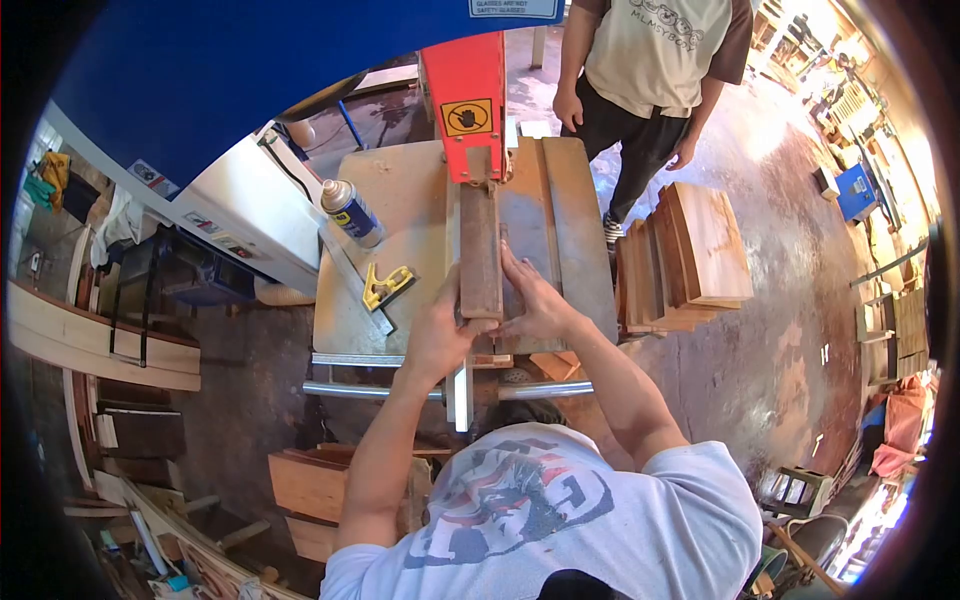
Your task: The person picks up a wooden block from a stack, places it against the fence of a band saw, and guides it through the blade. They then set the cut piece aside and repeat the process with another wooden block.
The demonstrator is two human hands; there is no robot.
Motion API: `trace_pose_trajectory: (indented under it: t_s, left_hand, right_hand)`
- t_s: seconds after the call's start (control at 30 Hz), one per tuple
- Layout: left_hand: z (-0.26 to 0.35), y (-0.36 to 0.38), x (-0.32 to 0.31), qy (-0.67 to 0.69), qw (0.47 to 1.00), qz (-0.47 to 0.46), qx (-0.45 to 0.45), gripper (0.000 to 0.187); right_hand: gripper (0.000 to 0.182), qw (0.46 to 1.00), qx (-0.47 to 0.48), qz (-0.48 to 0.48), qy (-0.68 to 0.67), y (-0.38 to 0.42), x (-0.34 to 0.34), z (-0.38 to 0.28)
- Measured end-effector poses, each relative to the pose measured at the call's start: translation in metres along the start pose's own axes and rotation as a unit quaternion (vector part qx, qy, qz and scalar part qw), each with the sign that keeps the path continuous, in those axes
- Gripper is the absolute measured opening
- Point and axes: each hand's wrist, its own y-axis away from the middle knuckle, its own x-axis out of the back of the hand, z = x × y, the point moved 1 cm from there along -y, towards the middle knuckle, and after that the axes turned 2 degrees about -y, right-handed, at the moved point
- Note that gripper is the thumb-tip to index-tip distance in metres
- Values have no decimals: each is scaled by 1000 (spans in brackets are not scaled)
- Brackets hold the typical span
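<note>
A brown wooden board (481,265) stands on the bandsaw's table (405,185), its far end under the red blade guard (463,75). At the board's near end, my left hand (438,335) grips the left side and end face, fingers curled round it. My right hand (540,300) presses along the right side with its fingers fairly straight and its thumb near the end. Along the board's left side runs a metal fence (459,400), which juts past the table's front edge. The blade itself is hidden.
A spray can (352,214) and a yellow-headed combination square (388,288) lie left on the table. Stacked wooden boards (700,250) stand to the right, with more cut wood (310,490) at lower left. Another person (650,70) stands beyond the table.
</note>
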Motion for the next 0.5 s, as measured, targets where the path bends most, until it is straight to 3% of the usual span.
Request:
trace_pose_trajectory:
  t_s: [0.5]
  left_hand:
    - [-10,-15,-1,-12,999,7,-51,97]
  right_hand:
    - [146,1000,-6,-3,14,-11,10,-1]
